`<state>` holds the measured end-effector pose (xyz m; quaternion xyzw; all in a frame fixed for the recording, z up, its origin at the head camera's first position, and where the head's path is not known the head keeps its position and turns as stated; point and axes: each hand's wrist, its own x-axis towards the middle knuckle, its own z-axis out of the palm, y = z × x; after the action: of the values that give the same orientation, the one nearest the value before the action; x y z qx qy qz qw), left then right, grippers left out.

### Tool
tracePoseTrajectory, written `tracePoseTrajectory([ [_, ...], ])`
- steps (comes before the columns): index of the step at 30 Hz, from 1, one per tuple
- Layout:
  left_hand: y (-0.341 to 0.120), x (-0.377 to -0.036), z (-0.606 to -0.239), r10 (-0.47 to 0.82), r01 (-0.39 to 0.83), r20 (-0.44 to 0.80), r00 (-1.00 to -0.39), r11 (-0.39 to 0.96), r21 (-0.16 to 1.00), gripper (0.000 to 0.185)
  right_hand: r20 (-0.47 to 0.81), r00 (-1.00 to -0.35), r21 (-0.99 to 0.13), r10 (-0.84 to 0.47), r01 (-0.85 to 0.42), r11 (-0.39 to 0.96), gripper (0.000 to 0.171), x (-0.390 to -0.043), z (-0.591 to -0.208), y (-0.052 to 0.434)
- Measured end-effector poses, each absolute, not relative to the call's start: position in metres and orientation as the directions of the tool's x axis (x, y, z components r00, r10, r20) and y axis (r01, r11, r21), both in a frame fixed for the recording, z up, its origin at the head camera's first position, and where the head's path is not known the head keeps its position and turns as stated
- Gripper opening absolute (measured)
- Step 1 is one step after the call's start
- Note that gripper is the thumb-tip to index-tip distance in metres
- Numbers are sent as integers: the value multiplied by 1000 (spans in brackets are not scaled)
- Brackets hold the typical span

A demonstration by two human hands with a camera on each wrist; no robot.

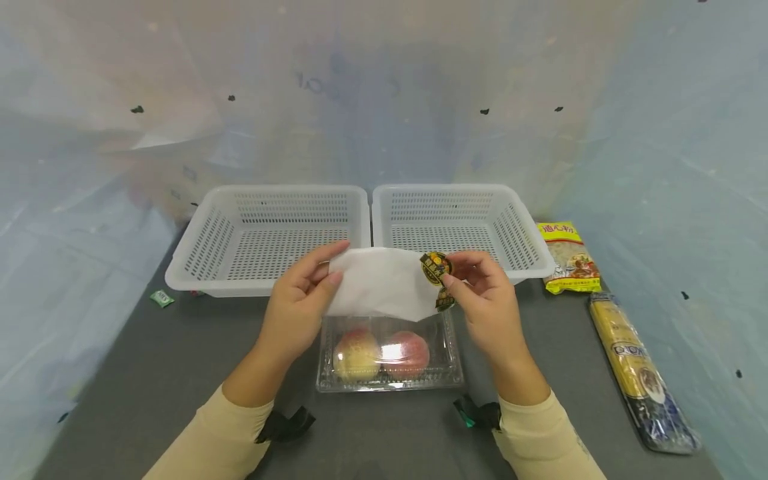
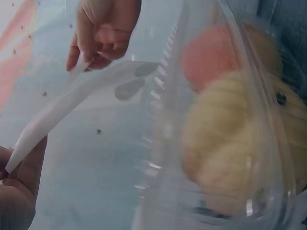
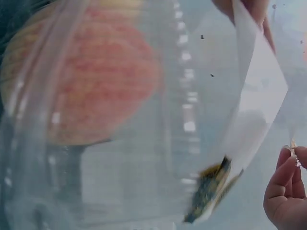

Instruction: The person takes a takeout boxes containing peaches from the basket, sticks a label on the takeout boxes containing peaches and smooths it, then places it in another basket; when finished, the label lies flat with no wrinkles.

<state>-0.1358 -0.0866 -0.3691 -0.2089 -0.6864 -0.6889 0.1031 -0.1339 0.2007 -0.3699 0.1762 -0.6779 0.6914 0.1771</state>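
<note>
A white paper sheet spans the space between both hands, above a clear plastic box. My left hand pinches the sheet's left end between thumb and fingers. Black-and-gold stickers show at its right end. Right there my right hand has thumb and fingertips together. In the right wrist view the right hand pinches a small pale-and-gold piece, seen edge-on like a sticker. Inside the box lie a yellow-red peach and a redder peach, behind the lid.
Two white perforated baskets, left and right, stand side by side at the back. To the right lie a yellow food packet and a long noodle pack. A small green wrapper is near the left basket.
</note>
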Motion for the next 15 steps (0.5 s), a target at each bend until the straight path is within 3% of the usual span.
tracePoseTrajectory([
  [7, -91, -103, -353, 189, 549, 560, -807, -110, 828, 42, 581, -813, -811, 30, -582, -56, 37, -124, -358, 210],
  [15, -89, -65, -367, 286, 497, 556, -780, -256, 829, 39, 524, -851, -851, 13, -525, -20, 29, -115, -348, 226],
])
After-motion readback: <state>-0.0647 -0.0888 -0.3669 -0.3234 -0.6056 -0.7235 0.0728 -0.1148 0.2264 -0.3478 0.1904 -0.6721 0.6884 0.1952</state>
